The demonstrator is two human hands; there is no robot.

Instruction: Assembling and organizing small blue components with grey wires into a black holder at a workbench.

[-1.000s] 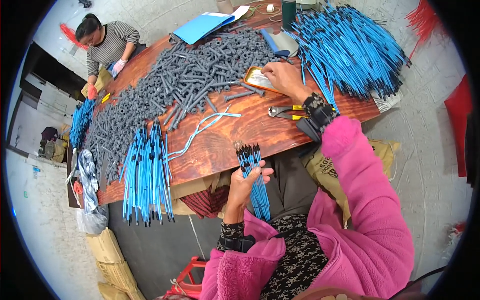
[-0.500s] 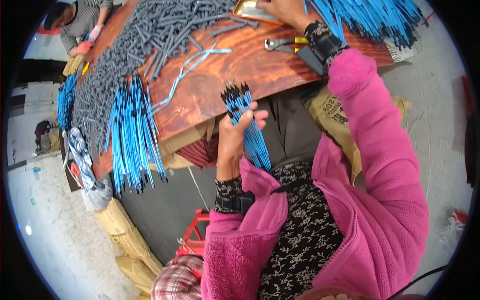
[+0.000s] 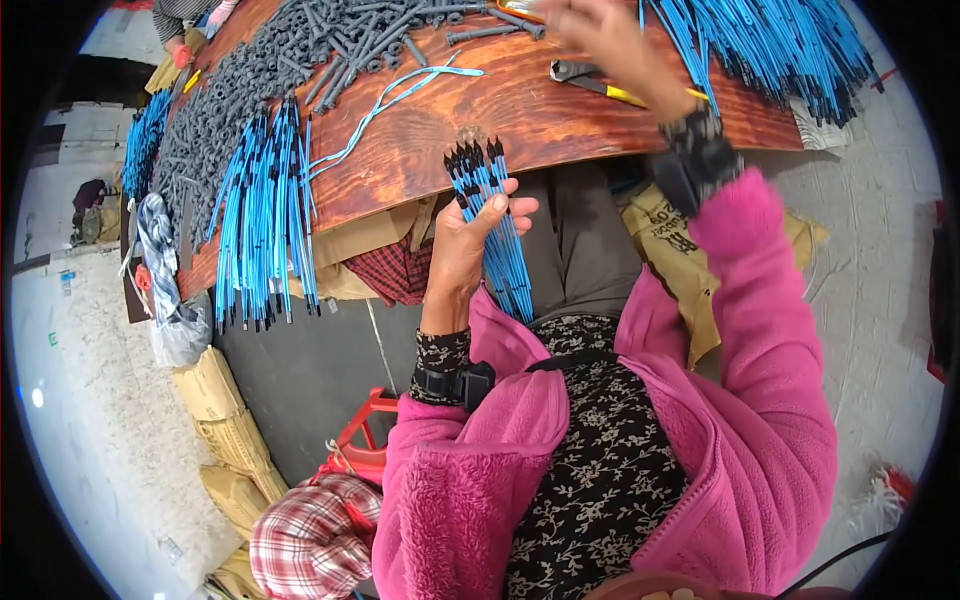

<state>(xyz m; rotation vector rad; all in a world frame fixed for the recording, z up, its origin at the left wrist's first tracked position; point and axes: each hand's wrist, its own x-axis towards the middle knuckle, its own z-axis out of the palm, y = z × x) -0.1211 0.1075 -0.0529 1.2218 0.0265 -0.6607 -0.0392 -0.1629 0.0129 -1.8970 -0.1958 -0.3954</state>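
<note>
Reddish-brown wood table (image 3: 420, 150) recorded across upper frame. From centre to lower right: pink fleece jacket (image 3: 780, 400), worn open over dark floral clothing (image 3: 590, 450). On tabletop, upper left to top centre: broad pile of grey tubular parts (image 3: 250, 90). At upper right: large heap of blue rods (image 3: 790, 50) with black ends. Below table edge, right of centre: tan sack (image 3: 670, 240), creased. At left: loose sheaf of blue rods (image 3: 260, 210), lying on tabletop and jutting over near edge. At upper centre-right: right hand (image 3: 620, 50), blurred, above tabletop; unable to tell fingers clenched, released or grasping. At centre: left hand (image 3: 465, 235), found closed about small bundle of blue rods (image 3: 510, 280), thumb across front, black tips toward table. Beneath right hand, partly covered: pliers (image 3: 600, 85) with yellow grip. Left of pliers: pale-blue strip (image 3: 455, 71), flat on wood. At top edge, just beside right fingertips: orange-rimmed tray (image 3: 515, 13), cut off by frame.
</note>
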